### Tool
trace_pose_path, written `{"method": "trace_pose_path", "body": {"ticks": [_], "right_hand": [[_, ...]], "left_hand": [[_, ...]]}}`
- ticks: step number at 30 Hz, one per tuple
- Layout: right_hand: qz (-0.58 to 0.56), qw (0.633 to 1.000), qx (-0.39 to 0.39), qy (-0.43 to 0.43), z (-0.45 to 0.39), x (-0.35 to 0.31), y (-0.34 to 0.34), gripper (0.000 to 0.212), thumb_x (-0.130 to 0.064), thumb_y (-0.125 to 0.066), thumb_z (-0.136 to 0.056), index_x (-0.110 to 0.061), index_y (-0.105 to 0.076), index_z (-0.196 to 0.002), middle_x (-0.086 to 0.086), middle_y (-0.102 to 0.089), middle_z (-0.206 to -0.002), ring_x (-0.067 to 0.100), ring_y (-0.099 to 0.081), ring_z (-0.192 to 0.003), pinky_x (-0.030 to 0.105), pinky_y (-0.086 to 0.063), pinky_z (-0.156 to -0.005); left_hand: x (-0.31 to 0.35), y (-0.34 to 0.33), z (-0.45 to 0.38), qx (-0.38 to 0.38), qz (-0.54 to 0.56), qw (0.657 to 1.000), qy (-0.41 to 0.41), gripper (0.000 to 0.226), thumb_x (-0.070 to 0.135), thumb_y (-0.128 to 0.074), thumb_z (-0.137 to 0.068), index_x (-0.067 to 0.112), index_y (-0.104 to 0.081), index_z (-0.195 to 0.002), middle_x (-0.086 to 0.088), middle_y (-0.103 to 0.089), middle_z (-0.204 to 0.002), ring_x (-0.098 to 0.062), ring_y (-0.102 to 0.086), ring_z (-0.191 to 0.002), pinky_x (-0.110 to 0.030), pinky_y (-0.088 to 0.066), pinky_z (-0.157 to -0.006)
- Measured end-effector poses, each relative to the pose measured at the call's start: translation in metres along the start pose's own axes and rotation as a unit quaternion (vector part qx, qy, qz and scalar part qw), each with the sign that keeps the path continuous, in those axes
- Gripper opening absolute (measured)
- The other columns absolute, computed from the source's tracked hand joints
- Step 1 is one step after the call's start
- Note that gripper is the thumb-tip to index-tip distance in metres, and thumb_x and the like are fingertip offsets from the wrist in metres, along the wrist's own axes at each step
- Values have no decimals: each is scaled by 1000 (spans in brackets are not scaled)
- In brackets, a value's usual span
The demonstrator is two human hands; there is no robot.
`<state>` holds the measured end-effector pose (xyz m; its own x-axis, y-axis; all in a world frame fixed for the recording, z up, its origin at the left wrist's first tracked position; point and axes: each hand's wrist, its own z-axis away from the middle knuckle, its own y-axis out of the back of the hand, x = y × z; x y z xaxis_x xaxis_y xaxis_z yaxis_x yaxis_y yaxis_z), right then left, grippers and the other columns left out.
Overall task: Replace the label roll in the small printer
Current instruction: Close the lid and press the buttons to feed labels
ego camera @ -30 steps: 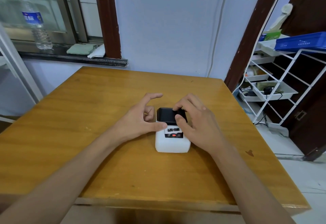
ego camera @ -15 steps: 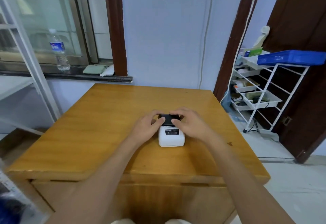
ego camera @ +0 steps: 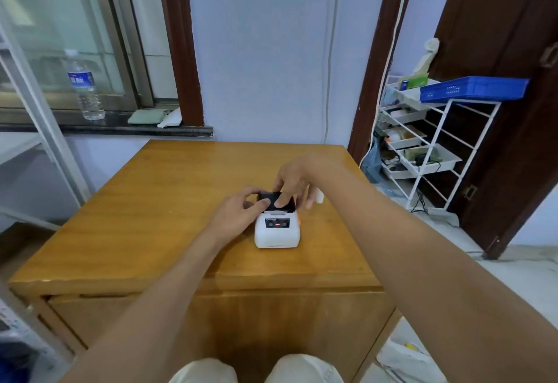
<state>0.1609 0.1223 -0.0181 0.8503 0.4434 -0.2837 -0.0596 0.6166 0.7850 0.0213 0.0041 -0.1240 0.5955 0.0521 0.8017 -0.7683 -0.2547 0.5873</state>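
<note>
The small white printer [ego camera: 277, 231] sits near the middle of the wooden surface [ego camera: 145, 201], its front panel with the dark strip of buttons facing me and a bit of orange showing on its right side. Its black lid [ego camera: 273, 200] at the back stands tilted up, open. My left hand [ego camera: 238, 213] is against the printer's left rear corner, thumb pressed on the lid's face and the fingers curled around its left edge, so that hand is grasping the lid. My right hand [ego camera: 294, 182] reaches in from above and behind, its thumb resting on the front of the lid and the index finger over its top edge, pinching it; the other fingers hang loosely spread to the right. Just beyond those fingers I see something small and white [ego camera: 318, 197], blurred, and I cannot tell what it is or whether my hand touches it. I cannot see a label roll inside the opened compartment; my hands and the lid cover it. On the window sill to the far left stands a water bottle [ego camera: 86, 86], and to the right a white wire rack [ego camera: 428, 147] carries a blue tray [ego camera: 474, 88].
</note>
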Motion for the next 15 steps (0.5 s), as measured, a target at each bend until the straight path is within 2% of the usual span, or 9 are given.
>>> {"method": "trace_pose_path", "body": {"ticks": [2,4,7,10,12,15], "right_hand": [[11,999,-21,-24,-4,-4,4,48,-23,-80,-97,-11,-65,-141,15,-68,-134,35,-75,-119,47,-64,-98],[22,998,-43,-44,-9,-9,6,48,-23,-80,-97,-13,-65,-142,18,-66,-142,36,-75,-118,50,-64,-99],[36,996,-72,-47,-13,-12,7,48,-22,-77,-99,-15,-63,-144,17,-65,-144,35,-75,-115,42,-68,-83],[38,995,-77,-41,-16,-13,10,48,-21,-78,-98,-17,-64,-143,16,-67,-142,37,-76,-117,40,-69,-77],[32,995,-85,-43,-19,-13,12,47,-22,-79,-98,-19,-65,-142,15,-67,-140,34,-76,-109,33,-68,-66],[12,992,-106,-64,-25,-7,15,54,-28,-83,-94,-17,-65,-143,15,-69,-141,27,-80,-100,30,-66,-64]], "left_hand": [[1,-1,-1,-6,-7,1000,5,49,65,-51,-88,38,-63,-128,5,-81,-98,-16,-74,-96,-51,-56,-91],[-1,-3,-3,-8,-16,1000,12,48,60,-53,-94,32,-63,-131,10,-79,-101,-14,-72,-99,-46,-56,-93],[-5,-3,-6,-10,0,1000,11,39,54,-57,-98,30,-64,-129,12,-78,-100,-12,-71,-100,-41,-54,-93],[-8,-1,-9,-20,39,999,10,36,50,-61,-98,28,-65,-127,9,-80,-98,-11,-73,-100,-36,-52,-92],[-8,2,-10,-28,63,998,13,34,44,-64,-99,24,-66,-126,4,-81,-100,-10,-72,-97,-33,-51,-89],[-4,1,-10,-42,74,996,18,27,37,-64,-101,21,-65,-123,4,-77,-98,-2,-67,-88,-9,-46,-74]]}}
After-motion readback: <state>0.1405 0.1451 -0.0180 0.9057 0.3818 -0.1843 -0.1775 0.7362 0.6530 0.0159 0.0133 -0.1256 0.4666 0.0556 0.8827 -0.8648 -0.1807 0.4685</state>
